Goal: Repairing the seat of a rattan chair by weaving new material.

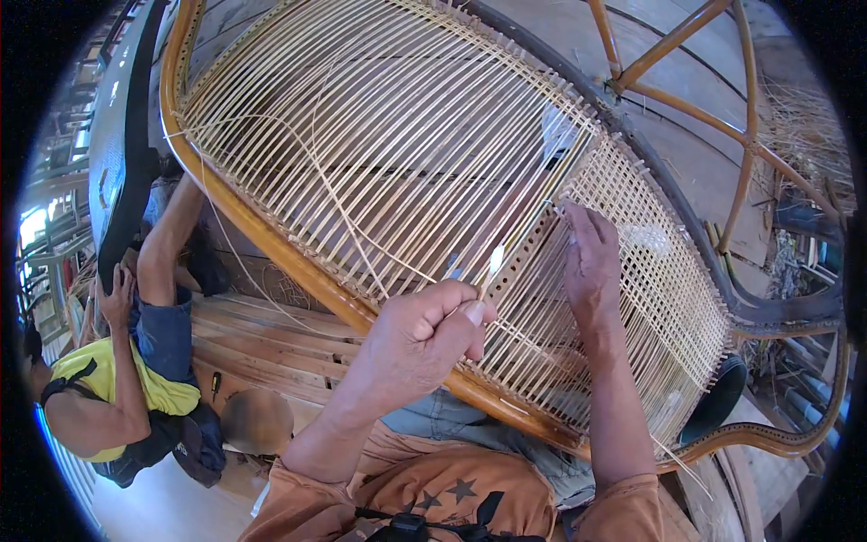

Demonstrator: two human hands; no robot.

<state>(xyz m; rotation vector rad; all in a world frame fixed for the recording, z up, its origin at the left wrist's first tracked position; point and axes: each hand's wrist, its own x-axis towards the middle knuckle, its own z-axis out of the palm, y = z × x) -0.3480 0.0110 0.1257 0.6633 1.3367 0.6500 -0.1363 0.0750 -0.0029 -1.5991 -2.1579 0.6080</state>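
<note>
A large curved cane panel point(433, 154) is strung in a varnished rattan frame point(262, 248) in front of me. My left hand point(429, 327) is closed in a pinch above the near rail, on a thin pale cane strand point(494, 264) whose bright tip points up. Across the strands beside it lies a narrow strip with a row of holes point(522, 255). My right hand point(593, 262) rests at the edge of the tight woven part point(664, 244), its fingers bent and close together; what they grip is hidden. Loose strands point(330, 185) loop over the left side of the panel.
At the left a person in a yellow shirt point(117, 370) sits beside another curved piece point(113, 172). A screwdriver point(216, 384) and a round stool top point(257, 420) are near the wooden slats point(262, 339). A bare rattan frame point(673, 45) stands at the upper right, with cane scraps point(799, 135) beyond.
</note>
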